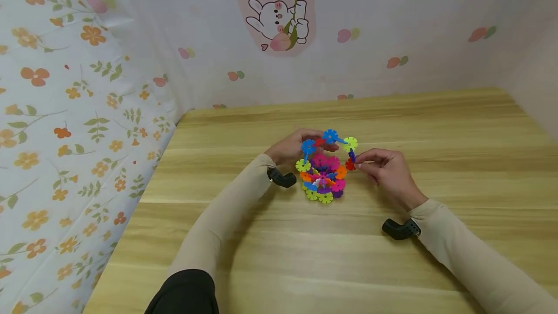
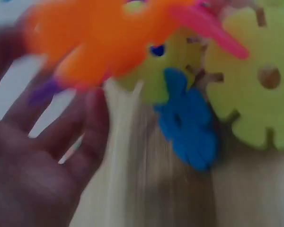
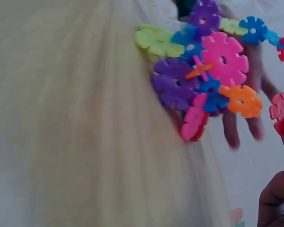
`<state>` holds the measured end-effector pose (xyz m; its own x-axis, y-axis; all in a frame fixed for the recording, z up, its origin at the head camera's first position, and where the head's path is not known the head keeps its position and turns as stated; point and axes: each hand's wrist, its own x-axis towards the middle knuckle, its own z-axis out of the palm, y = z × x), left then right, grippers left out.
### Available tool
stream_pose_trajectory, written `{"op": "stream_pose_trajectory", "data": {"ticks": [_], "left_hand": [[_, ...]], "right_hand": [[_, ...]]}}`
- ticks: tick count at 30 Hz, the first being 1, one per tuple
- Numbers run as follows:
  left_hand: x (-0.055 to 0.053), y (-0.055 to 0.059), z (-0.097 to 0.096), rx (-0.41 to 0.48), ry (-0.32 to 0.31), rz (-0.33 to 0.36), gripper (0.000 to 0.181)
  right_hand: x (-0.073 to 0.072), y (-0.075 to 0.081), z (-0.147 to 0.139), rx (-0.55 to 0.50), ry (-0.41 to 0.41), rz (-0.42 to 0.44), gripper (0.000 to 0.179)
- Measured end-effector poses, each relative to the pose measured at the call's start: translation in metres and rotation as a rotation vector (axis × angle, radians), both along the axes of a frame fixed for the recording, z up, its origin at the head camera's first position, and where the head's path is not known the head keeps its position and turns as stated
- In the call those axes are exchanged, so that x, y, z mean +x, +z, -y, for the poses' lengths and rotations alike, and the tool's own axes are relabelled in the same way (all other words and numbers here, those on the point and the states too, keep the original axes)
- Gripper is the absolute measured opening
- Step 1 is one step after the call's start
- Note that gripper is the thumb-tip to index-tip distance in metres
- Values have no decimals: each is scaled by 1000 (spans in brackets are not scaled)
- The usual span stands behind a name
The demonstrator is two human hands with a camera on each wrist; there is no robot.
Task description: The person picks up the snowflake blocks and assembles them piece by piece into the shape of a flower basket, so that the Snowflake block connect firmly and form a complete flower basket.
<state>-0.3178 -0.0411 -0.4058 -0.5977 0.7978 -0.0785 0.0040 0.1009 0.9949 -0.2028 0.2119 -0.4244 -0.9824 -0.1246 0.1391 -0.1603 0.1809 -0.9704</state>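
Note:
A colourful basket-like model (image 1: 322,178) of notched plastic snowflake discs stands on the table, with a chain of discs arching above it. My right hand (image 1: 392,173) pinches a red disc (image 1: 350,164) at the right end of that chain. Behind the model's left side is my left hand (image 1: 289,147), its fingers extended and loose. In the left wrist view an orange disc (image 2: 104,38) lies in front of those fingers, blurred, so contact is hard to tell. The right wrist view shows a pink disc (image 3: 224,60) and purple disc (image 3: 175,84) among the joined pieces.
The wooden table (image 1: 305,256) extends around the model on all sides. A floral cloth (image 1: 78,125) hangs along the left, and a pale printed cloth (image 1: 370,28) stands behind the far edge. Black wrist cameras (image 1: 400,229) sit below both hands.

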Motion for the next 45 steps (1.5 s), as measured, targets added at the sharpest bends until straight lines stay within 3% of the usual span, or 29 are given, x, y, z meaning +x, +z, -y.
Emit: {"op": "stream_pose_trajectory", "data": {"ticks": [3, 6, 12, 24, 27, 31, 35, 40, 43, 45], "left_hand": [[-3, 6, -12, -152, -140, -127, 34], [-6, 10, -20, -249, -194, -205, 29], [-6, 11, -29, -295, -269, -241, 26], [3, 9, -35, -280, -241, -247, 30], [6, 9, -36, -286, -237, -216, 31], [7, 9, -39, -279, -222, -188, 18], [8, 8, -40, -259, -207, -203, 8], [7, 6, -37, -182, -188, -229, 10], [5, 9, -29, -126, -123, -250, 14], [8, 15, -18, -97, -28, -268, 16]], "right_hand": [[2, -3, 2, -16, -4, -8, 6], [3, -5, 4, -30, -10, -21, 9], [5, -5, 5, 27, -38, -56, 12], [5, -3, 4, 47, -102, -71, 11], [5, -4, 6, 37, -95, -61, 12], [6, -6, 7, 43, -98, -51, 11], [7, -7, 6, 86, -92, -80, 9], [8, -2, 8, 207, -82, -171, 23], [7, 1, 11, 249, -85, -198, 26], [7, 0, 14, 245, -72, -191, 25]]}}
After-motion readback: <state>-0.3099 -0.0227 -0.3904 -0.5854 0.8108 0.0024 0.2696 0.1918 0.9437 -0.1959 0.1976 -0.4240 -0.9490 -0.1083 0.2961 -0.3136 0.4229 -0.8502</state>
